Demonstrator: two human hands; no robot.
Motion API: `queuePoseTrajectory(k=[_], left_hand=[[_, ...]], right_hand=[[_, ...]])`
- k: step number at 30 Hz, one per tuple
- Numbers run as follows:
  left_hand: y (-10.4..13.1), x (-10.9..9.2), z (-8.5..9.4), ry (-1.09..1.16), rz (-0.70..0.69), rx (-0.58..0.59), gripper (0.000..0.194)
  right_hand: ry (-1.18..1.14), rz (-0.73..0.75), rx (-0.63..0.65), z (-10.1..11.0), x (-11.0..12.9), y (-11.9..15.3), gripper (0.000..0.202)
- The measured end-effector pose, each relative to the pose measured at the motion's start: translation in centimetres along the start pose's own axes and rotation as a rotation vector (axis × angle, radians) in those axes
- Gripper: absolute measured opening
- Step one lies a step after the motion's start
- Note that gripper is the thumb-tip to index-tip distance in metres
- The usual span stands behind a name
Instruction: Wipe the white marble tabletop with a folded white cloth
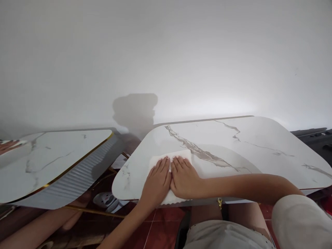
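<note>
A white cloth [185, 154] lies flat on the white marble-patterned tabletop [259, 138], toward its left end. My left hand [158, 176] presses down on the cloth, palm down with its fingers extended. Right beside it, my right hand [184, 176] rests flat on the same cloth, fingers extended too. The two hands touch along their inner sides. Part of the cloth hangs at the table's front edge, below the hands.
At the left stands a second marble-patterned table [59, 155] with a gold rim, where another person's hand [9, 146] rests. A gold knob [219, 203] sits under my table's front edge. Behind is a pale wall [166, 52]; dark objects [315, 138] lie at right.
</note>
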State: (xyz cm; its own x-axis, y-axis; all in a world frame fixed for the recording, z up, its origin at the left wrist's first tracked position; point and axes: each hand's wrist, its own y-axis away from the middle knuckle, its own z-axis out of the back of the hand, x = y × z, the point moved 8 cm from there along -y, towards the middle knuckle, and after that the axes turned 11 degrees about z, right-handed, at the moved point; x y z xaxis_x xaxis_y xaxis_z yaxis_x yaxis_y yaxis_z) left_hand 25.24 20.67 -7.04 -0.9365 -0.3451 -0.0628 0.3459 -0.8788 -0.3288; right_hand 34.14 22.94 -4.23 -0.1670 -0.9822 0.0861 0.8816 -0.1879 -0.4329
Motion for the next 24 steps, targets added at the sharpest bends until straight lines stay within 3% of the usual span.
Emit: queuePoseTrajectory(k=[5, 9, 19, 24], left_hand=[[-0.9, -4.6, -0.7, 0.064, -0.055, 0.05, 0.053], [-4.4, -6.2, -1.5, 0.128, -0.093, 0.042, 0.051], [-17.4, -4.3, -4.2, 0.202, -0.015, 0.056, 0.049], [-22.0, -2.2, -5.9, 0.2, 0.041, 0.008, 0.045]], right_hand=[[0.046, -0.038, -0.045, 1.8, -2.7, 3.2, 0.055], [0.096, -0.054, -0.029, 1.6, -6.1, 2.5, 0.055], [0.07, -0.1, 0.202, -1.7, -16.8, -6.8, 0.051], [0.05, -0.148, 0.168, -3.4, -20.1, -10.0, 0.051]])
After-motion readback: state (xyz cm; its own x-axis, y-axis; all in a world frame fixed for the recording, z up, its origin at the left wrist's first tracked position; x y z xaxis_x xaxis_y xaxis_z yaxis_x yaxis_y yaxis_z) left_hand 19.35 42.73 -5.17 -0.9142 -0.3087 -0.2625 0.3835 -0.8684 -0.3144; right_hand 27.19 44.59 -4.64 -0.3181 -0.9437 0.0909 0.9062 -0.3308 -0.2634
